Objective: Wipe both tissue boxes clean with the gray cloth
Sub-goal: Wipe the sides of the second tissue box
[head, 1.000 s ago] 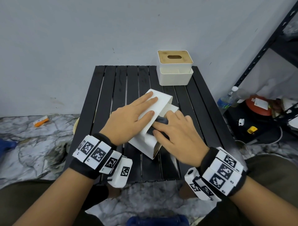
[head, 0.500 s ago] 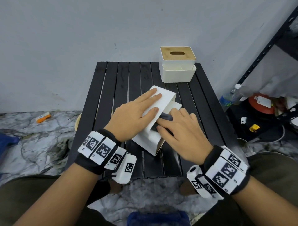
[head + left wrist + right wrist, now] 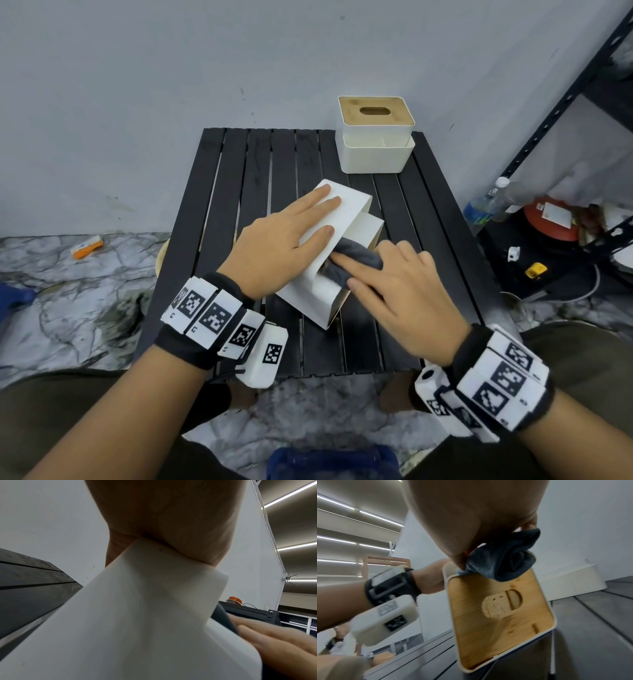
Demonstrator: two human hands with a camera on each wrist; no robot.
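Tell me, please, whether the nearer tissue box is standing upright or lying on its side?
On its side: the nearer tissue box has its wooden lid facing sideways.

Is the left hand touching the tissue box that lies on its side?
Touching. In the head view the left hand lies flat on the tipped tissue box; the left wrist view shows the palm pressed on its edge.
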